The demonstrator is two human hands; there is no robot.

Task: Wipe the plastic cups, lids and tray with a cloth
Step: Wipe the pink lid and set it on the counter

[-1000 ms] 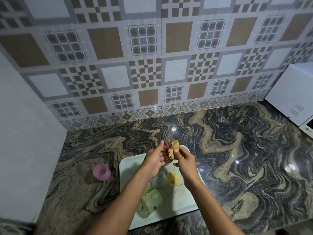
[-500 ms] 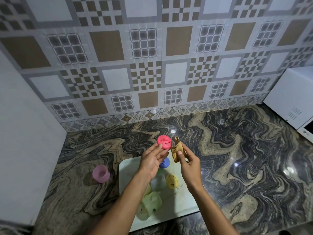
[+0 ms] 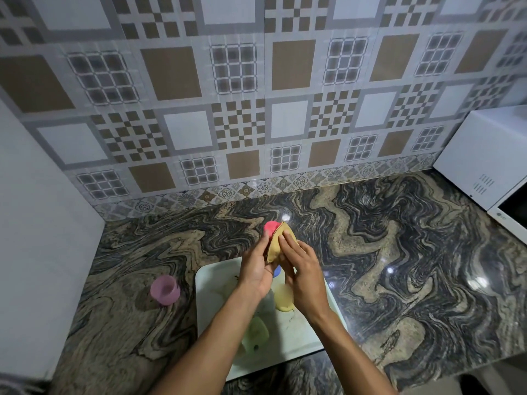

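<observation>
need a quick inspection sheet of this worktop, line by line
surface: swirled dark stone counter.
job's things: white tray holds a yellow lid, a pale green cup, a blue piece partly hidden; pink cup stands on the counter beside it; pink lid pressed against tan cloth.
clutter: nothing seen.
grippers: left hand holds the pink lid, right hand holds the cloth.
cables: nothing seen.
surroundings: patterned tile wall, white microwave.

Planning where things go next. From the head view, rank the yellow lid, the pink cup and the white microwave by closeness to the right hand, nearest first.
1. Round yellow plastic lid, on the white tray, just below the right hand.
2. Pink plastic cup, on the counter left of the tray.
3. White microwave, far right against the wall.
</observation>
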